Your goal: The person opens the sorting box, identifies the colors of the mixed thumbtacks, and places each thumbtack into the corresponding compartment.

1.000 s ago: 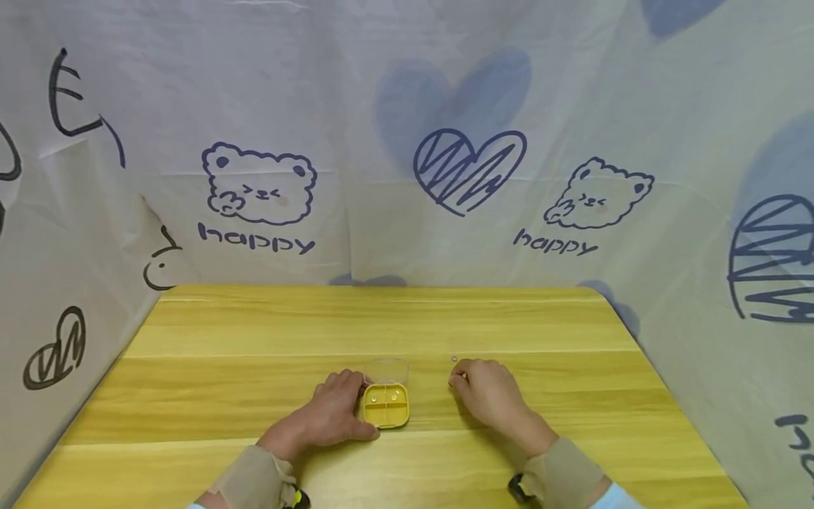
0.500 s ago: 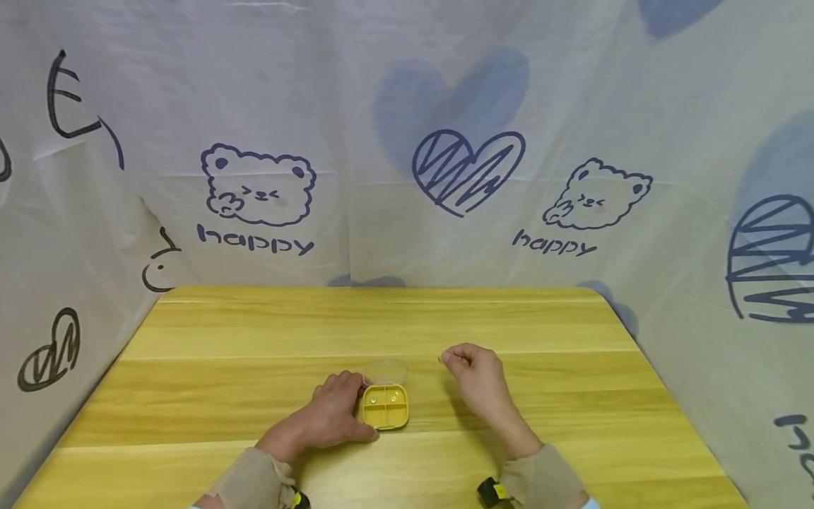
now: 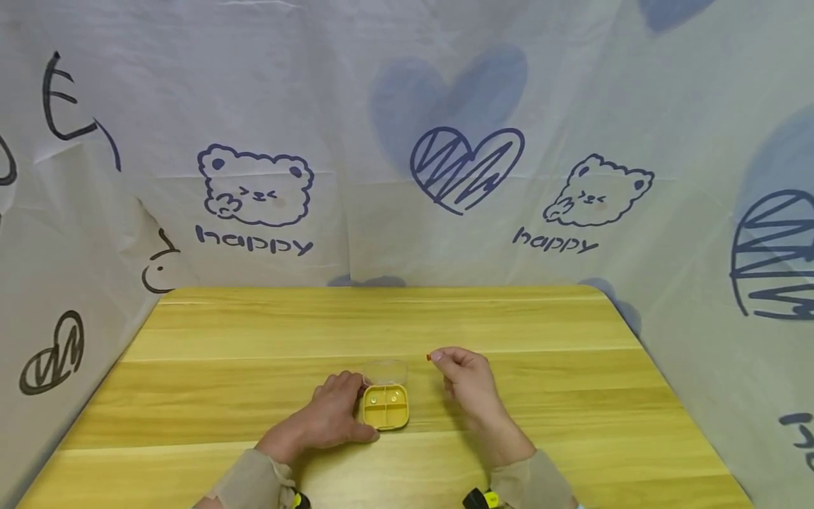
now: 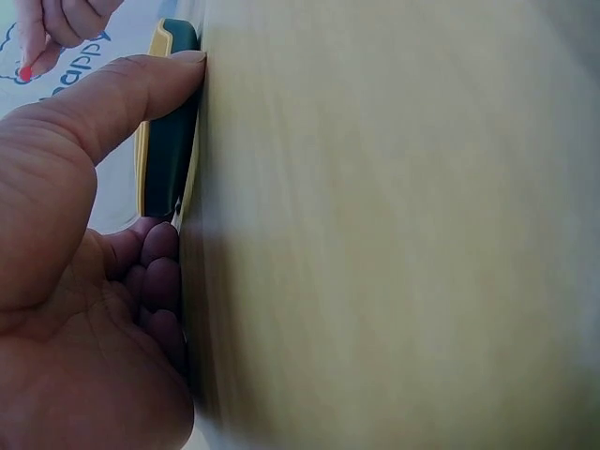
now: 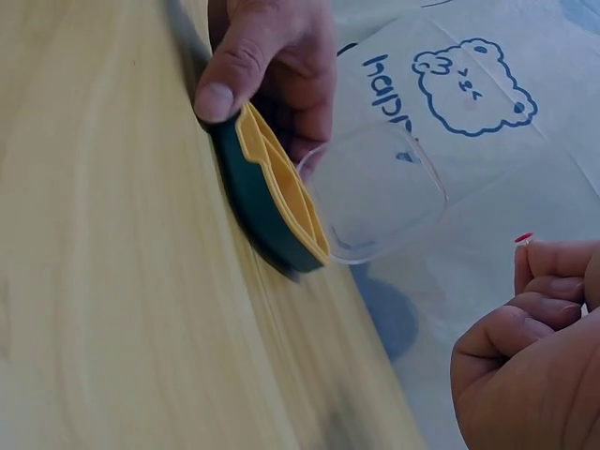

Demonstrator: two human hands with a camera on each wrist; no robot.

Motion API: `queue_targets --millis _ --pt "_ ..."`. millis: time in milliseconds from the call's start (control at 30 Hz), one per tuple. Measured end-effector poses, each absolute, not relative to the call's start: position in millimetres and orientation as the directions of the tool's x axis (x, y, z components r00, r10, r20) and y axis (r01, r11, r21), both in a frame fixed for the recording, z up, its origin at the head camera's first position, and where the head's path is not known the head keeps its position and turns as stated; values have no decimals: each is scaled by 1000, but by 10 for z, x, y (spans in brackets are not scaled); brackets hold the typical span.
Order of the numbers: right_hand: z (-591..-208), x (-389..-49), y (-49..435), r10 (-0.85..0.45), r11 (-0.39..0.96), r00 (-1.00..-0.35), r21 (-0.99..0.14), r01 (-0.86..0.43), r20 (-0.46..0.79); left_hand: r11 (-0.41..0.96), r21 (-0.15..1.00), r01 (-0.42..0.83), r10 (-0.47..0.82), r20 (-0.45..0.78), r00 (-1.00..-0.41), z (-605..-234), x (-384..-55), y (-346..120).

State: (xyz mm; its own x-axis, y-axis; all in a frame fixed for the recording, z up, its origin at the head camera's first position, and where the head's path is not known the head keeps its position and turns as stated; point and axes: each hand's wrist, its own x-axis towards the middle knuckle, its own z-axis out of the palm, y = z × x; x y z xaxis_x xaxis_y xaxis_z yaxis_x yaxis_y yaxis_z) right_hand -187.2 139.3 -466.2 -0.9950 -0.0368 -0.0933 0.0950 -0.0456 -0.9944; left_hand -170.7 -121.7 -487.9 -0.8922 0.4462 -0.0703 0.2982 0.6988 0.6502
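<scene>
A small pill box (image 3: 386, 427) stands on the table, yellow inside with a dark green outer shell (image 4: 172, 155). Dividers split it into compartments, and both far ones hold a small pale round piece (image 3: 374, 400). Its clear lid (image 3: 386, 370) is swung back, away from the person. The left hand (image 3: 326, 416) grips the box from the left, thumb at the near side and fingers by the hinge. Right of the box, the right hand (image 3: 473, 387) is raised over the table, pinching a tiny red piece (image 5: 524, 238) between thumb and forefinger; its exact kind cannot be told.
The wood-grain table (image 3: 254, 318) reaches back to a white cloth (image 3: 356, 212) printed with bears and hearts, which also hangs at both sides. Dark wrist devices with yellow marks (image 3: 481, 499) show below the sleeves.
The right hand has picked up the tiny piece that lay on the table and carried it left and up, turning so its red colour shows. The left hand and box have stayed put.
</scene>
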Motion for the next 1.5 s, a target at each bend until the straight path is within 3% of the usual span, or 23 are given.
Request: queue_targets --millis 533,867,1200,1500 --pt "-4697 -1812 1344 -100 -246 -981 -951 186 -166 704 648 292 445 -82 -892 -4866 -1706 -1221" --pt "-4699 -1818 1374 -155 -454 -969 -857 242 -191 705 648 289 443 -84 -893 -4867 -1708 -1218" --pt "-4680 -1826 1436 -282 -645 -947 -701 304 -151 700 650 297 450 -77 -890 -4865 -1706 -1209" --pt "-4702 -1829 1500 -383 -762 -924 -561 324 -13 701 652 289 441 -79 -894 -4875 -1711 -1201"
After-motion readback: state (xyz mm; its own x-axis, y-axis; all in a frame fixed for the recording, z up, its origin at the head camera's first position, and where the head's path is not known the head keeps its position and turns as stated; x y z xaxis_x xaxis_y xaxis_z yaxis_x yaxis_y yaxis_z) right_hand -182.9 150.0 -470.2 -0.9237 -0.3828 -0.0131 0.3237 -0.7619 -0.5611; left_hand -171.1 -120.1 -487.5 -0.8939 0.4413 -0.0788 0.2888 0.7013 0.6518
